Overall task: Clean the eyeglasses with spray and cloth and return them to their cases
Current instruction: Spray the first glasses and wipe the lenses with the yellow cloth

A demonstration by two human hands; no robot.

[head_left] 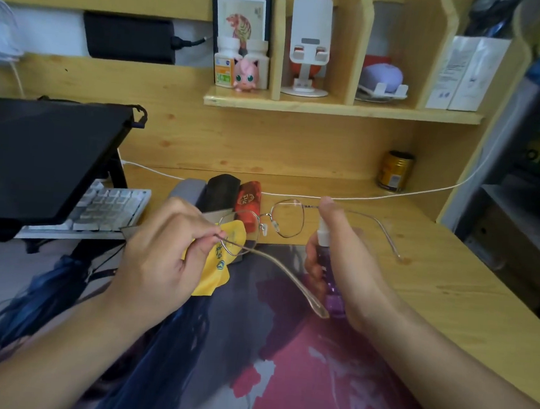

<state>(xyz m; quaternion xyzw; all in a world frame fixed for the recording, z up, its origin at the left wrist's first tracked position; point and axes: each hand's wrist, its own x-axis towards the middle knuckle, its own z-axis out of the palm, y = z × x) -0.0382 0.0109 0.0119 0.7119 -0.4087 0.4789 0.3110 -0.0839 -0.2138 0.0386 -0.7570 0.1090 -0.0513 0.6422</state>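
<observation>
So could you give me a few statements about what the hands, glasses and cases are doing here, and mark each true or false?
1. The left hand pinches the thin metal-framed eyeglasses at one rim. True.
2. The right hand holds a green spray bottle. False: the small spray bottle is purple with a white nozzle.
3. The yellow cleaning cloth is in the left hand. True.
4. The eyeglasses lie inside a case. False: they are held above the desk.
5. The black case and red case sit side by side behind the hands. True.
</observation>
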